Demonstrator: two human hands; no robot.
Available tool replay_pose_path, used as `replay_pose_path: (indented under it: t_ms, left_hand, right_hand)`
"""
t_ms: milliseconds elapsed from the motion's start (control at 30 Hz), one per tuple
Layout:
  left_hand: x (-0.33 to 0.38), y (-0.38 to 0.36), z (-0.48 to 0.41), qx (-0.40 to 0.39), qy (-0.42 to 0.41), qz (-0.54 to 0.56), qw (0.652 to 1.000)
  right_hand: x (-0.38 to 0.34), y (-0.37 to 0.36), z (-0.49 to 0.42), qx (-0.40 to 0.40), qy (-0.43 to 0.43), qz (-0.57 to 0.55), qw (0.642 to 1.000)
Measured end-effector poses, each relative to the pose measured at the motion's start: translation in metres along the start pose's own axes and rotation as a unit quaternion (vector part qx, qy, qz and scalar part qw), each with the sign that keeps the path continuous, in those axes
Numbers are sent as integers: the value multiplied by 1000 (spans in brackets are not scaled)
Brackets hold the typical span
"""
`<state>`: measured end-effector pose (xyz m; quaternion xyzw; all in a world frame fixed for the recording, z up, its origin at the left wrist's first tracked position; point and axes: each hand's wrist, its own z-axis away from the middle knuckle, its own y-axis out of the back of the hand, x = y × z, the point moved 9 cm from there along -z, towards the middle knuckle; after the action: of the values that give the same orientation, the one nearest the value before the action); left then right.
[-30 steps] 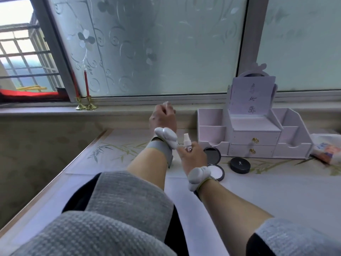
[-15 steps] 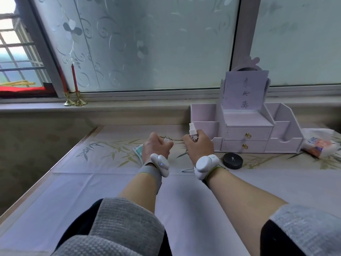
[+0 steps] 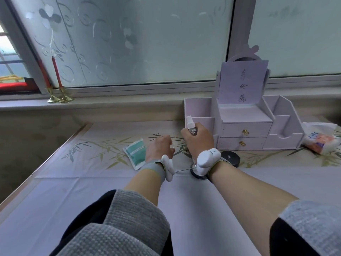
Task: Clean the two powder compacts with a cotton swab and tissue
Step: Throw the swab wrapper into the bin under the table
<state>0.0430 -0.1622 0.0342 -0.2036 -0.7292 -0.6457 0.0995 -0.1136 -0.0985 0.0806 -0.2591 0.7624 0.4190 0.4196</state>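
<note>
My right hand (image 3: 199,142) grips a small clear spray bottle (image 3: 191,124) upright, its white nozzle above my fingers, just in front of the organizer. My left hand (image 3: 159,147) hovers beside it with its fingers curled, pinching a thin white cotton swab of which almost nothing shows. A closed black powder compact (image 3: 231,157) lies on the table behind my right wrist. The second compact (image 3: 199,176) is open, but my right wrist hides all except a dark piece of its rim.
A lilac drawer organizer (image 3: 243,130) stands at the back right, with a soft tissue pack (image 3: 321,139) to its right. A green-and-white sachet (image 3: 135,152) lies left of my left hand. Two red candles (image 3: 55,74) stand on the window sill.
My left hand has come down from sill height to just above the table. My right hand has carried the spray bottle forward, toward the organizer. Over the last half second both hands barely moved.
</note>
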Motion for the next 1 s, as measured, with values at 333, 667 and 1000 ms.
replay_pose_path:
  t_ms: [333,667,1000]
  left_hand:
    - [3,-34,-7,-38,25,9,999]
    - [7,-24,2,7,24,-19,999]
    - [-23,-11,24,-12,146,-124,981]
  right_hand:
    - [25,12,-14,16,-36,3,999]
    - [29,15,-13,5,-40,-6,999]
    - [28,9,-4,4,-57,7,998]
